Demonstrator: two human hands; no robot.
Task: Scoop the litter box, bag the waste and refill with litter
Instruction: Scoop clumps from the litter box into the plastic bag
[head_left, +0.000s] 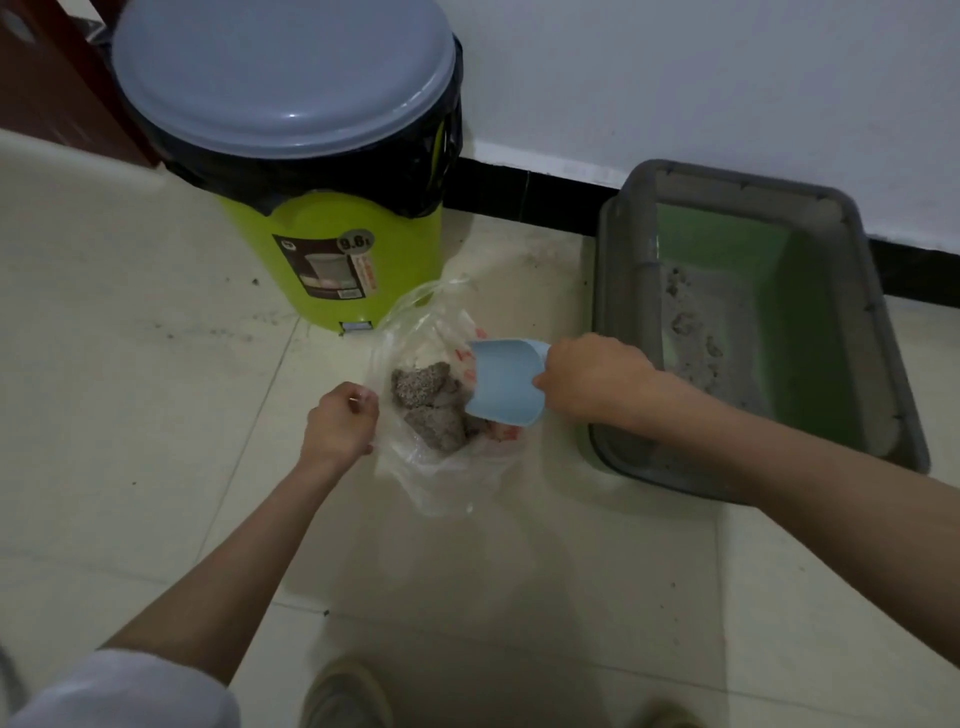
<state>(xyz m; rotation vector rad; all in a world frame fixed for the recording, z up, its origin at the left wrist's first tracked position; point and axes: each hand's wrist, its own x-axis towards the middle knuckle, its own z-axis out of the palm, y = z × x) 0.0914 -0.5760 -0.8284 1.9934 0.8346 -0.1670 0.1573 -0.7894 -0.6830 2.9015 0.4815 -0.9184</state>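
Note:
A clear plastic bag (441, 478) with red print lies open on the floor, with grey litter clumps (428, 402) inside. My left hand (340, 423) pinches the bag's left rim and holds it open. My right hand (592, 382) grips the handle of a light blue scoop (504, 382), which is tipped down into the bag's mouth. To the right stands the grey litter box (618, 244) with a green inner wall and a thin layer of grey litter (711, 338) on its bottom.
A green pedal bin (358, 260) with a grey lid and black liner stands just behind the bag. A white wall with black skirting runs behind the box. Litter grains are scattered over the beige floor tiles. My feet show at the bottom edge.

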